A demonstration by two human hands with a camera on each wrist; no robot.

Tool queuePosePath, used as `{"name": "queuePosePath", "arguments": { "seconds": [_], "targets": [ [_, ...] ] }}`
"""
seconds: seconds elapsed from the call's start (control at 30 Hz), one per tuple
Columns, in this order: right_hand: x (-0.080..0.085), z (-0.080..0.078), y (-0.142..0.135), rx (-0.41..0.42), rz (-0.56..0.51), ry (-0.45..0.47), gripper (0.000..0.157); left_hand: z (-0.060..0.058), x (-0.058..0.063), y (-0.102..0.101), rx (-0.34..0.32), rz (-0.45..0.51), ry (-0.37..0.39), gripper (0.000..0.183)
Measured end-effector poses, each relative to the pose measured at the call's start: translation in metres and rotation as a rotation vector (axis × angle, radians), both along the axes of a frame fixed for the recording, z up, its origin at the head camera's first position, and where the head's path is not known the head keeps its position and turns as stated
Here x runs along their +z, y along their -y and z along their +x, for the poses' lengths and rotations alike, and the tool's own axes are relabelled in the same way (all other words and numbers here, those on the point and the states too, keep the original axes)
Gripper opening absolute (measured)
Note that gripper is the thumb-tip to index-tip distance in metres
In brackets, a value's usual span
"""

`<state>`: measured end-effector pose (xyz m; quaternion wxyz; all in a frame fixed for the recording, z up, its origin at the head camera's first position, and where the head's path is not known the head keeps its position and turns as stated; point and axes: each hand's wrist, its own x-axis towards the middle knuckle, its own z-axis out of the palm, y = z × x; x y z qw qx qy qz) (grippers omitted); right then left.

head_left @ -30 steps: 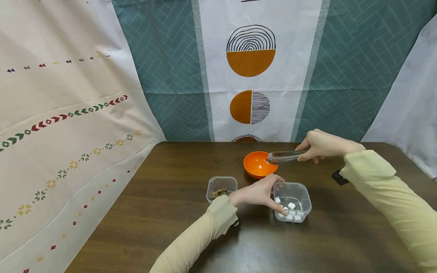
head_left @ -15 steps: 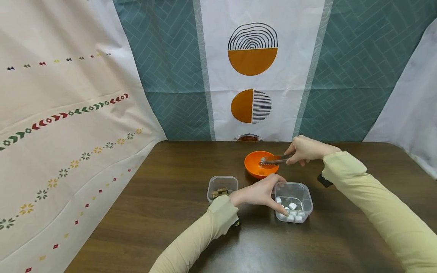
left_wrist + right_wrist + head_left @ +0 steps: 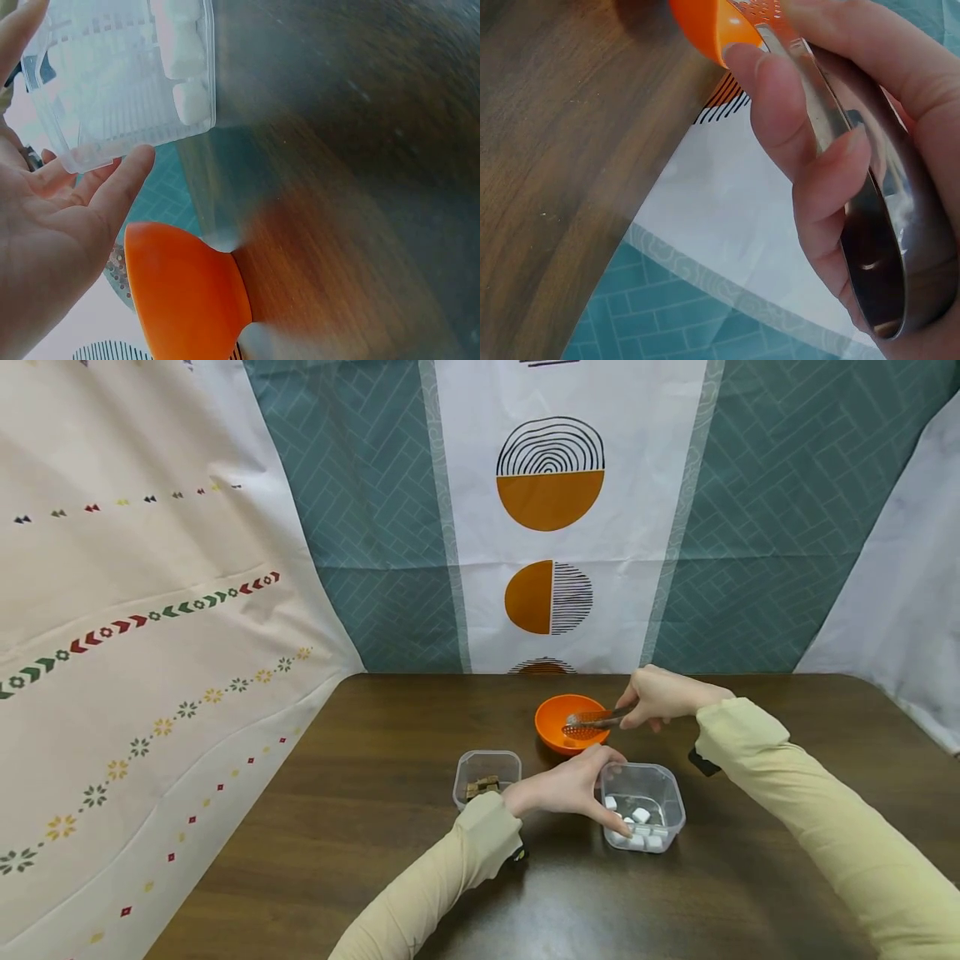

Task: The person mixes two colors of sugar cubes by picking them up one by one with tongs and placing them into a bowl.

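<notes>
- Right hand (image 3: 667, 695) grips metal tongs (image 3: 598, 721) — tips over the orange bowl (image 3: 550, 718).
- Left hand (image 3: 570, 783) grasps the clear container (image 3: 647, 777) — white cubes (image 3: 641, 816) lie inside.

Table (image 3: 322, 843): blocks (image 3: 482, 785) contained in left tub (image 3: 458, 777) | cubes (image 3: 641, 815) in right tub (image 3: 679, 810), gripped from left by left hand (image 3: 567, 783) | bowl (image 3: 550, 727) set behind gap between 2 tubs | tongs (image 3: 595, 722) held over bowl by right hand (image 3: 663, 695) | curtain (image 3: 367, 527) hung behind
</notes>
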<state>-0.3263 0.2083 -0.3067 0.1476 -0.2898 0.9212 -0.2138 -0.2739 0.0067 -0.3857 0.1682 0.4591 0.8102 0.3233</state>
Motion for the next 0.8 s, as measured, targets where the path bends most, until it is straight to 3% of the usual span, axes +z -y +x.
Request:
{"name": "queuePosePath", "arguments": {
  "seconds": [0.43,0.8],
  "targets": [
    [0.009,0.008,-0.008,-0.043,-0.004,-0.024,0.042,0.001,-0.002,0.000,0.012,-0.008,-0.022,0.078],
    [0.029,0.035,-0.028,-0.054,-0.051,-0.066,0.053,-0.001,-0.002,0.000,0.013,0.000,0.007,0.077]
  ]
}}
